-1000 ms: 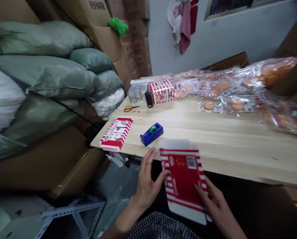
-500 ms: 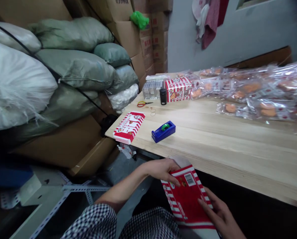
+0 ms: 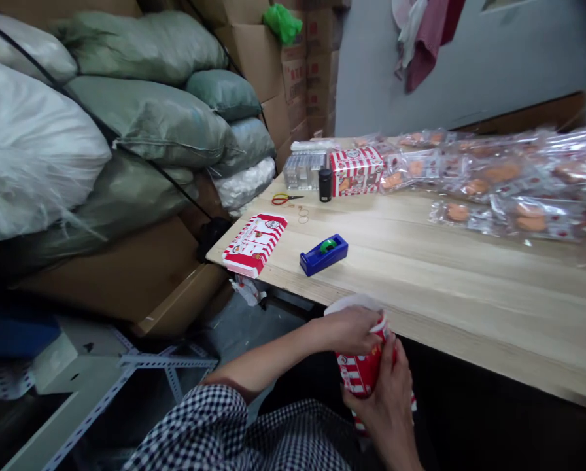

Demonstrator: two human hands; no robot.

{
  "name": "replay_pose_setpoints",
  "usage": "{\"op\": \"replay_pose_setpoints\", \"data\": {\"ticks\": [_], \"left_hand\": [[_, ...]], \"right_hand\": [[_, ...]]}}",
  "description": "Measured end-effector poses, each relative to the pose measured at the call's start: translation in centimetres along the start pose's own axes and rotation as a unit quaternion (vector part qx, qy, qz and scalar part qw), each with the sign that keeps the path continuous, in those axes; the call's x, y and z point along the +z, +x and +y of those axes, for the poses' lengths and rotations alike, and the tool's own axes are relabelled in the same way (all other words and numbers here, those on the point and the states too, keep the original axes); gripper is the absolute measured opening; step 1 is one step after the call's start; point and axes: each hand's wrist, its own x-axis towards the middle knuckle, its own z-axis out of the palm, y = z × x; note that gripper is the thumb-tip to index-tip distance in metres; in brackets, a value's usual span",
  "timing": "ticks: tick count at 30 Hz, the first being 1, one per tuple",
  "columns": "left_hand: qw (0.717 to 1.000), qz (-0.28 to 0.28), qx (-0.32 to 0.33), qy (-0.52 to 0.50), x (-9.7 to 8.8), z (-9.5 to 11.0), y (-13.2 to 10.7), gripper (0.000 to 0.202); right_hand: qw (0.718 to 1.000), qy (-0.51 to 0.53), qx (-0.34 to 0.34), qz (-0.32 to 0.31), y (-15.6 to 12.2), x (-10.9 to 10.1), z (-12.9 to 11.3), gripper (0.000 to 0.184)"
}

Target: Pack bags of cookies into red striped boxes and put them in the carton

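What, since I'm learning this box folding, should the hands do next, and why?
Probably fold the white flap down: the left hand and right hand squeeze the striped carton open beside the table edge, and the flap stands up unfolded above the left hand.

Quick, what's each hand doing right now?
Left hand: closed on the top of the carton.
Right hand: closed around the carton's side.

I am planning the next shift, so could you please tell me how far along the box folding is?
Done: one made-up box stands on the table. In hand: the left hand and right hand bend a striped carton into shape. Left: a stack of flat cartons and many wrapped packets lie unboxed.
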Motion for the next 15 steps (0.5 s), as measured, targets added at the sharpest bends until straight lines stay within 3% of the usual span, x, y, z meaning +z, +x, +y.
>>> {"op": "replay_pose_setpoints", "data": {"ticks": [3,6,8,10,12,15], "left_hand": [[0.987,0.153,0.037,0.009,-0.3,1.8,-1.3,0.032],[0.931,0.358,0.074,-0.013,0.5,3.2,-3.6,0.046],[0.901,0.429,0.044,-0.051,2.2,3.5,-5.0,0.053],[0.91,0.396,-0.014,-0.123,4.8,3.6,-5.7,0.063],[0.92,0.309,-0.057,-0.233,7.5,3.6,-5.8,0.069],[0.896,0.244,-0.096,-0.358,9.6,3.7,-4.8,0.075]], "right_hand": [[0.997,0.063,0.044,-0.019,0.9,-2.2,-0.3,0.119],[0.973,0.173,0.154,-0.016,1.9,-5.2,-0.6,0.114],[0.95,0.226,0.215,0.013,2.5,-6.8,-0.9,0.115],[0.938,0.254,0.23,0.044,2.8,-7.6,-1.3,0.116],[0.945,0.25,0.204,0.058,2.6,-7.5,-1.8,0.113],[0.974,0.166,0.144,0.052,2.0,-6.3,-2.5,0.11]]}}
